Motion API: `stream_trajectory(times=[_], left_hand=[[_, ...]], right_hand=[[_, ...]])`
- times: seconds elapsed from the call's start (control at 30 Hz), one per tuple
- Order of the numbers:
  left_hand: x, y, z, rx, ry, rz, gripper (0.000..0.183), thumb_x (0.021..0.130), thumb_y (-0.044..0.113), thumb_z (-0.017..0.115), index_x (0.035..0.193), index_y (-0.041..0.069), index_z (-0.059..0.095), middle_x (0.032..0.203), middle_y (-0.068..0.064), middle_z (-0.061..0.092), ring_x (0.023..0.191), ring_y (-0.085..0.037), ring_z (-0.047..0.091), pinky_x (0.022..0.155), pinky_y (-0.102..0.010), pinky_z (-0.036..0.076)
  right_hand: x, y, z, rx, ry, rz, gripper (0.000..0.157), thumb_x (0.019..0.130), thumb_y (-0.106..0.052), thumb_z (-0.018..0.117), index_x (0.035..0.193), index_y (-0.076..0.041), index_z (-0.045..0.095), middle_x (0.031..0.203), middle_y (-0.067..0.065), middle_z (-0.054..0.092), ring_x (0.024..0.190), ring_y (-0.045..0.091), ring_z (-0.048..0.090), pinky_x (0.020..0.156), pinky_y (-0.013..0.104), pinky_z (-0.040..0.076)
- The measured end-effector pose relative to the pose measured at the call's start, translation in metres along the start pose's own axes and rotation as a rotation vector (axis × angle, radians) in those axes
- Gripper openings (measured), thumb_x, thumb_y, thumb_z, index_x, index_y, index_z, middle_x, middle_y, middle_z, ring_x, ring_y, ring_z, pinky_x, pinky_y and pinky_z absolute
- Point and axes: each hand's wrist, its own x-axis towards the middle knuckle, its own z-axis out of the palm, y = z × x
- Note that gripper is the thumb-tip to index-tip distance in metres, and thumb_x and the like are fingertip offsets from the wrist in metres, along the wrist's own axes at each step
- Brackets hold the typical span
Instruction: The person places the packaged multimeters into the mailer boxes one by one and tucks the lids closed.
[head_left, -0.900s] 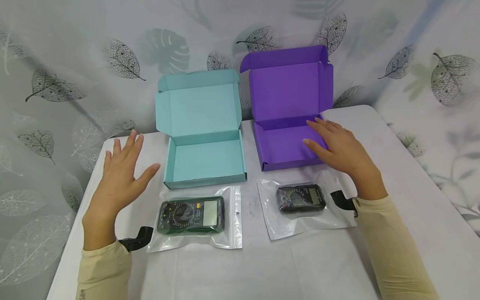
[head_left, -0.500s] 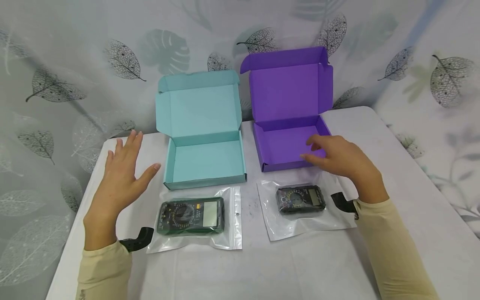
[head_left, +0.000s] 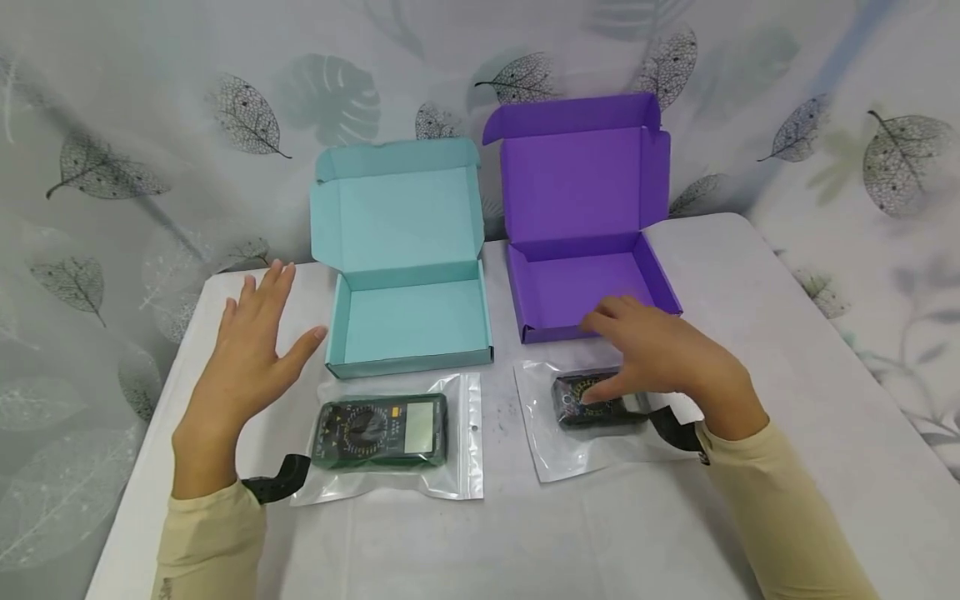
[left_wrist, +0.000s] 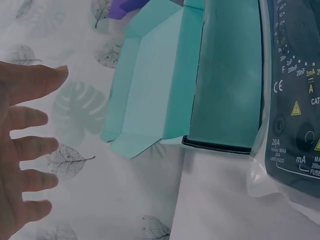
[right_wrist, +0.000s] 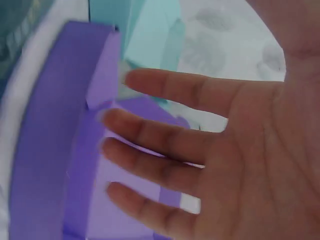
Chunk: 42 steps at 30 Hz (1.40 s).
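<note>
My left hand (head_left: 243,362) hovers with spread fingers at the table's left, beside the open teal box (head_left: 408,354). Below that box lies a green-cased multimeter (head_left: 378,429) in a clear zip bag (head_left: 461,479); in the left wrist view the multimeter's (left_wrist: 295,135) lower face shows close up. My right hand (head_left: 667,354), fingers parted and bent a little downward, is over the front of the purple box (head_left: 562,287) and the smaller black multimeter (head_left: 573,412) in its own clear bag (head_left: 555,458). The thumb overlaps that multimeter in the head view. Neither hand holds anything.
Both boxes stand with lids raised at the back of the white-covered table (head_left: 517,542). Behind them hangs a leaf-patterned curtain (head_left: 330,100). A black wrist mount (head_left: 281,479) juts from the left sleeve, another mount (head_left: 671,429) from the right.
My right hand has come back from over the purple box toward the smaller bagged multimeter, its fingers bending downward. The left hand has shifted only slightly.
</note>
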Motion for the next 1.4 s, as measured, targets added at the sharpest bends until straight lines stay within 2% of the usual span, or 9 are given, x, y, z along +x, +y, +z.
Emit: stream_trajectory(times=[0.13,0.23,0.33,0.5,0.73,0.97,1.07,1.23,1.4], left_hand=[[0.001,0.001,0.001,0.004,0.003,0.009,0.084,0.103,0.029,0.065,0.166,0.004,0.016,0.17,-0.021,0.013,0.154,-0.048,0.0,0.12,-0.063,-0.006],[0.001,0.002,0.004,-0.011,0.019,0.035,0.082,0.102,0.026,0.067,0.166,0.003,0.02,0.17,-0.021,0.017,0.154,-0.049,0.003,0.12,-0.064,-0.002],[0.003,0.007,0.008,-0.052,0.067,0.089,0.076,0.101,0.021,0.069,0.164,0.004,0.029,0.167,-0.02,0.027,0.154,-0.047,0.013,0.121,-0.063,0.006],[0.009,0.019,0.015,-0.085,0.164,0.196,0.065,0.098,0.016,0.071,0.157,0.005,0.046,0.158,-0.015,0.045,0.148,-0.037,0.036,0.118,-0.056,0.029],[0.006,0.032,0.018,-0.104,0.21,0.207,0.045,0.098,0.012,0.071,0.141,0.004,0.063,0.142,-0.013,0.061,0.132,-0.036,0.056,0.104,-0.057,0.045],[0.008,0.049,0.035,-0.146,0.197,0.306,0.041,0.096,0.009,0.072,0.136,0.002,0.066,0.125,-0.012,0.069,0.108,-0.031,0.068,0.081,-0.05,0.054],[0.01,0.064,0.045,-0.153,0.171,0.347,0.043,0.097,0.012,0.073,0.138,0.003,0.064,0.127,-0.012,0.069,0.107,-0.03,0.068,0.075,-0.049,0.056],[0.015,0.094,0.061,-0.157,0.097,0.313,0.048,0.1,0.022,0.07,0.144,0.005,0.06,0.139,-0.012,0.063,0.125,-0.031,0.061,0.088,-0.054,0.055],[0.027,0.12,0.071,-0.158,0.079,0.281,0.049,0.1,0.021,0.069,0.144,0.002,0.059,0.139,-0.013,0.063,0.128,-0.031,0.059,0.091,-0.053,0.055]], right_hand=[[0.002,-0.009,0.01,-0.008,-0.082,-0.007,0.085,0.072,-0.062,0.089,0.133,-0.009,0.064,0.125,0.008,0.059,0.114,0.029,0.056,0.092,0.051,0.05],[0.001,-0.009,0.019,-0.032,-0.096,-0.015,0.084,0.072,-0.061,0.089,0.133,-0.008,0.063,0.125,0.009,0.059,0.116,0.03,0.055,0.093,0.053,0.049],[-0.005,-0.005,0.028,-0.049,-0.057,-0.038,0.086,0.071,-0.057,0.092,0.134,-0.008,0.063,0.126,0.009,0.058,0.117,0.031,0.055,0.093,0.054,0.049],[-0.018,0.004,0.042,-0.054,0.012,-0.068,0.092,0.068,-0.056,0.093,0.14,-0.008,0.062,0.128,0.009,0.058,0.117,0.031,0.056,0.092,0.056,0.05],[-0.026,0.008,0.049,-0.058,0.042,-0.097,0.09,0.068,-0.053,0.094,0.14,-0.008,0.062,0.125,0.007,0.059,0.117,0.029,0.057,0.092,0.055,0.049],[-0.027,0.009,0.053,-0.069,0.031,-0.089,0.085,0.07,-0.048,0.094,0.138,-0.008,0.063,0.123,0.008,0.059,0.116,0.03,0.057,0.094,0.054,0.048],[-0.027,0.012,0.056,-0.084,0.037,-0.101,0.082,0.071,-0.046,0.094,0.136,-0.008,0.064,0.121,0.008,0.059,0.114,0.029,0.057,0.093,0.054,0.048],[-0.027,0.016,0.059,-0.088,0.039,-0.103,0.083,0.07,-0.049,0.095,0.136,-0.009,0.064,0.122,0.007,0.059,0.115,0.028,0.057,0.093,0.053,0.048],[-0.026,0.019,0.061,-0.072,0.013,-0.094,0.088,0.07,-0.052,0.094,0.139,-0.008,0.062,0.127,0.009,0.058,0.12,0.03,0.054,0.095,0.055,0.047]])
